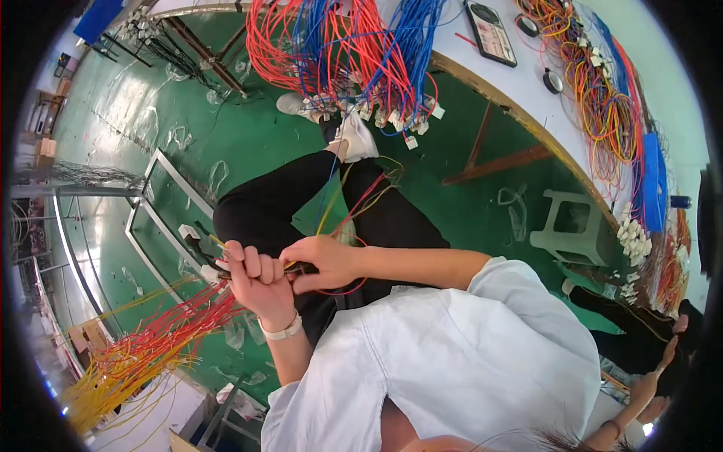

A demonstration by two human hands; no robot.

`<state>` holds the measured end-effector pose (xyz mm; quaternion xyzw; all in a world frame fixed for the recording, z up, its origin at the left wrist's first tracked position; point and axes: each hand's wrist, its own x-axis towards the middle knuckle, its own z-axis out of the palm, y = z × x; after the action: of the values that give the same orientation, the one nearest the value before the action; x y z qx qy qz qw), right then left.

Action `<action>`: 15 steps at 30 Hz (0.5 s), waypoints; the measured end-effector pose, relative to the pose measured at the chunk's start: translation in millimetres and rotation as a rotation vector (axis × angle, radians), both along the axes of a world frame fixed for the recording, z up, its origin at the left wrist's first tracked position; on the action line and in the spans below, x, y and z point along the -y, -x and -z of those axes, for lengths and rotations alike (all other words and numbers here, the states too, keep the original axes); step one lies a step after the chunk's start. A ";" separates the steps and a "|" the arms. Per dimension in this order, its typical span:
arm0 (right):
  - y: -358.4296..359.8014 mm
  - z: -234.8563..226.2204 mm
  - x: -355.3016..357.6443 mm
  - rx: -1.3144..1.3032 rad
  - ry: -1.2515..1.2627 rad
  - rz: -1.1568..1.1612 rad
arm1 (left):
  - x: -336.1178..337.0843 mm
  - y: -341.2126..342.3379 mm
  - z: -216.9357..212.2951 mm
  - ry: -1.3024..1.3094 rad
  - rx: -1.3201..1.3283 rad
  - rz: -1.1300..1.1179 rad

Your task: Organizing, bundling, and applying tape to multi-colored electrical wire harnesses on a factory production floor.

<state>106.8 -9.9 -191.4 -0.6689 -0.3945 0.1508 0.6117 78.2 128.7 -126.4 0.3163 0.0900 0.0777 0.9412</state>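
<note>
Over my lap, my left hand [260,280] is closed round a wire bundle, its fingers curled and a band on the wrist. Right beside it my right hand [322,262] pinches the same bundle between thumb and fingers. White connectors [211,273] stick out past the left fingers, and another white connector [188,232] on dark wire lies a little farther out. Loose yellow, red and blue wires [325,218] trail from the hands over my legs. What exactly sits inside the fingers is hidden.
Red and blue wire bundles [354,45] with white connectors hang off the table [482,79]. A phone [491,34] and more wires lie on it. Red and yellow wires [143,346] spread at lower left near a metal frame [162,218]. A stool [572,226] and another person's arm [644,392] are at right.
</note>
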 end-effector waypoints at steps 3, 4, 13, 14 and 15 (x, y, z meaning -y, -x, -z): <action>13.1 3.7 31.3 0.036 0.146 0.054 | 0.1 16.2 7.6 0.042 -0.094 0.057; 19.6 23.0 42.4 0.101 0.179 0.095 | 1.4 20.5 13.2 0.108 -0.077 0.163; 29.1 54.3 131.4 0.230 0.364 0.331 | -4.8 39.3 -10.0 0.247 0.202 0.177; 24.4 49.2 138.7 0.265 0.370 0.371 | -12.8 38.2 -13.3 0.248 0.283 0.195; 18.2 42.1 146.7 0.269 0.421 0.369 | -19.7 38.5 -17.8 0.237 0.334 0.184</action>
<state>88.6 -156.6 -233.5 -0.8552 -0.3038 0.0256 0.4192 39.7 148.4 -108.6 0.1933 -0.0879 0.0318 0.9767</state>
